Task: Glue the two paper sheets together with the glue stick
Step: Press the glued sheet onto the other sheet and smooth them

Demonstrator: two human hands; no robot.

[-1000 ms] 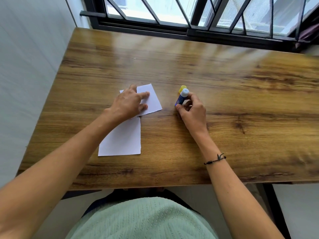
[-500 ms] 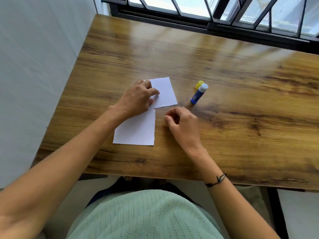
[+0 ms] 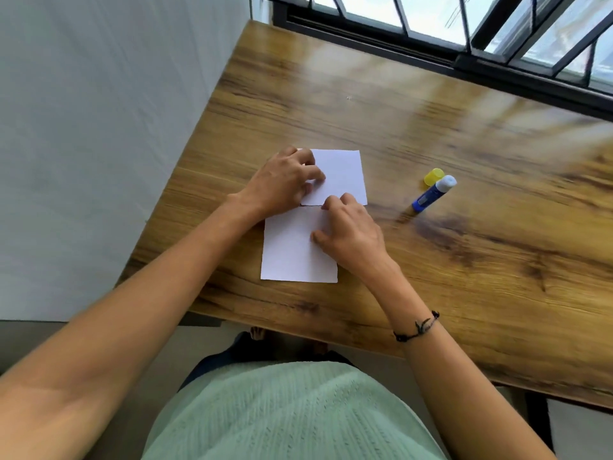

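Two white paper sheets lie on the wooden table [image 3: 464, 260]. The far sheet [image 3: 345, 174] overlaps the top edge of the near sheet [image 3: 288, 254]. My left hand [image 3: 282, 184] presses on the far sheet's left part with curled fingers. Resting on the seam and the near sheet, my right hand [image 3: 351, 234] has its fingertips touching the far sheet's lower edge. The blue glue stick [image 3: 431, 195] lies uncapped on the table to the right, white tip up, with its yellow cap [image 3: 434, 176] beside it. Neither hand touches it.
A white wall runs along the table's left edge. A dark-framed window with bars lies at the far side. The table's near edge is just below the near sheet. A black cord bracelet sits on my right wrist [image 3: 416, 327].
My right hand let go of the glue stick, left it lying on the table, and moved left onto the sheets. The camera view shifted left.
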